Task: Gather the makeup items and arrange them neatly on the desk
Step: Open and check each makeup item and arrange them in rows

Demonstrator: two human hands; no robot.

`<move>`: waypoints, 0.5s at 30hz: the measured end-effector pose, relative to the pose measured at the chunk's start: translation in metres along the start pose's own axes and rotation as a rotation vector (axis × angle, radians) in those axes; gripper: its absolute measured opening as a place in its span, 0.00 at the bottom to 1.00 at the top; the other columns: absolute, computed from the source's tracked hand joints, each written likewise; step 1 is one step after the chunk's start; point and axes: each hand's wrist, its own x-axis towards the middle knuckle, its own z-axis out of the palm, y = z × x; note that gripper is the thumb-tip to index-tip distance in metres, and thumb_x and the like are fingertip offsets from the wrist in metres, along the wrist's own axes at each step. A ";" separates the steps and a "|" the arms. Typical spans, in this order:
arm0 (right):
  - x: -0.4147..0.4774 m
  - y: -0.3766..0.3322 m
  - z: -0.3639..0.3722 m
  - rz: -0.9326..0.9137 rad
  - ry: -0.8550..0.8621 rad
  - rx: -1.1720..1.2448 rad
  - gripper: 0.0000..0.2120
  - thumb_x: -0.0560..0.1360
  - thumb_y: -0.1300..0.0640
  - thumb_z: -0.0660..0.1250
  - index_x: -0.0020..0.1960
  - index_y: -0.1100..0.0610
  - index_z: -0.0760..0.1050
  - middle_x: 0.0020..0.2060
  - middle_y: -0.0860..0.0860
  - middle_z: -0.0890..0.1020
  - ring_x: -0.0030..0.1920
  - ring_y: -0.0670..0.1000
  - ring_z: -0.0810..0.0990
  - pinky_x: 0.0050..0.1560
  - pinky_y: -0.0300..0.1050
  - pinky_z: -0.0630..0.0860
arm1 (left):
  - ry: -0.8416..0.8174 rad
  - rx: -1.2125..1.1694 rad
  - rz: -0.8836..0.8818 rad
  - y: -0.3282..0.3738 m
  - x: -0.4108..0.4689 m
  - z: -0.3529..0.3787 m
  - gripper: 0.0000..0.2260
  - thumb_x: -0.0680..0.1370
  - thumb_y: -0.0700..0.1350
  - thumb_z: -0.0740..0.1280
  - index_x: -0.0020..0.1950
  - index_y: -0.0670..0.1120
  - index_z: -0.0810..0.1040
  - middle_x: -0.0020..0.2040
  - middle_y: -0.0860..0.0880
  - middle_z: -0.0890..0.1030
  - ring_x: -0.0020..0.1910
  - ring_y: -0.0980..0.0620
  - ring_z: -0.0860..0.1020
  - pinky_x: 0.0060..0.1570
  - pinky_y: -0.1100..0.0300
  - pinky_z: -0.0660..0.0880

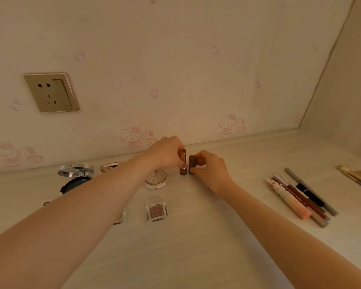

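Note:
Two lipsticks stand upright side by side near the back of the pale desk (196, 247). My left hand (165, 152) pinches the rose-gold lipstick (183, 161). My right hand (209, 165) grips the dark brown lipstick (191, 164) just to its right. A round clear compact (155, 180) lies left of them, partly under my left wrist. A small square eyeshadow pan (156, 210) sits in front of it. A second square pan (120, 217) is mostly hidden by my left forearm.
An open black cushion compact with a mirror lid (75, 176) and a rose-gold ring-shaped item (111, 166) lie at the back left. Several pens and lip tubes (300, 197) lie in a row at right, brushes (358, 176) beyond. A wall socket (51, 92) is above.

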 end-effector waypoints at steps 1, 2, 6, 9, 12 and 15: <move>0.001 0.001 0.000 0.000 0.001 -0.010 0.11 0.71 0.60 0.71 0.52 0.51 0.76 0.44 0.44 0.79 0.51 0.46 0.77 0.48 0.36 0.67 | -0.003 0.002 0.001 0.000 0.001 0.000 0.07 0.67 0.43 0.75 0.34 0.45 0.77 0.32 0.48 0.77 0.31 0.51 0.73 0.34 0.57 0.69; 0.002 0.001 0.001 -0.002 0.001 -0.024 0.12 0.71 0.60 0.71 0.53 0.52 0.76 0.45 0.45 0.79 0.52 0.46 0.77 0.48 0.36 0.67 | -0.006 0.000 0.003 0.000 0.001 0.000 0.08 0.67 0.43 0.74 0.33 0.46 0.76 0.32 0.48 0.77 0.32 0.51 0.74 0.34 0.57 0.69; 0.000 0.002 0.000 0.012 -0.036 -0.060 0.18 0.71 0.58 0.70 0.61 0.53 0.74 0.52 0.48 0.82 0.49 0.45 0.76 0.48 0.35 0.67 | -0.026 0.011 0.003 0.000 0.002 -0.001 0.09 0.65 0.46 0.76 0.40 0.48 0.79 0.36 0.51 0.80 0.37 0.51 0.78 0.39 0.56 0.74; -0.005 0.005 -0.006 0.008 -0.029 -0.065 0.21 0.74 0.56 0.69 0.66 0.53 0.71 0.56 0.47 0.80 0.57 0.47 0.76 0.53 0.37 0.67 | -0.018 0.058 0.021 0.002 0.000 -0.005 0.23 0.65 0.49 0.78 0.58 0.50 0.78 0.50 0.52 0.80 0.48 0.51 0.77 0.50 0.53 0.77; -0.014 0.008 -0.020 -0.014 0.001 -0.085 0.17 0.77 0.55 0.65 0.66 0.53 0.71 0.57 0.48 0.79 0.56 0.48 0.76 0.54 0.37 0.67 | 0.046 0.083 0.047 0.008 -0.004 -0.014 0.26 0.68 0.50 0.76 0.63 0.51 0.75 0.56 0.53 0.78 0.53 0.52 0.75 0.54 0.50 0.75; -0.029 0.015 -0.040 -0.045 0.028 -0.145 0.15 0.78 0.56 0.63 0.64 0.53 0.72 0.57 0.48 0.80 0.56 0.47 0.76 0.55 0.38 0.70 | 0.115 0.113 0.106 0.019 -0.009 -0.019 0.19 0.72 0.50 0.72 0.62 0.50 0.76 0.58 0.53 0.78 0.57 0.51 0.75 0.56 0.50 0.74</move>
